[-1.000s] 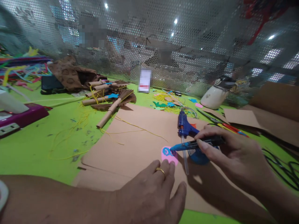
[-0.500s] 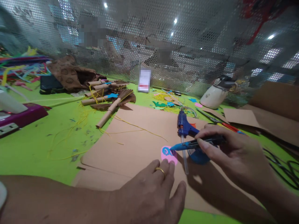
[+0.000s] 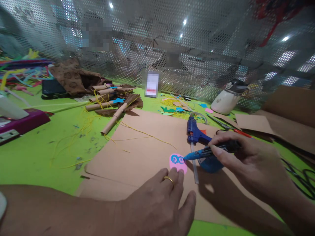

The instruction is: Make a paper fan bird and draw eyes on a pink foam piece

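A small pink paper cutout point(image 3: 178, 166) with two blue rings drawn on it lies on a sheet of brown kraft paper point(image 3: 145, 131). My left hand point(image 3: 159, 196), a gold ring on one finger, lies flat with its fingertips on the cutout's lower edge. Between the thumb and fingers of my right hand point(image 3: 241, 160) is a blue marker point(image 3: 206, 152), its tip at the right side of the right-hand ring. Behind the marker stands a blue glue gun point(image 3: 194, 129) with a clear glue stick out of its back. A round blue thing under the marker is partly hidden.
Brown paper rolls point(image 3: 114, 118) with fringed ends and yellow string lie at the back left. A purple power strip point(image 3: 29, 119) sits at the far left. Scissors point(image 3: 236, 131), a white bottle point(image 3: 227, 98) and cardboard pieces point(image 3: 253, 124) are at the right. Perforated metal mesh point(image 3: 137, 42) rises behind.
My right hand has shifted the marker slightly to the right. The right-hand blue ring on the pink cutout now shows more of its outline. My left hand has stayed in place.
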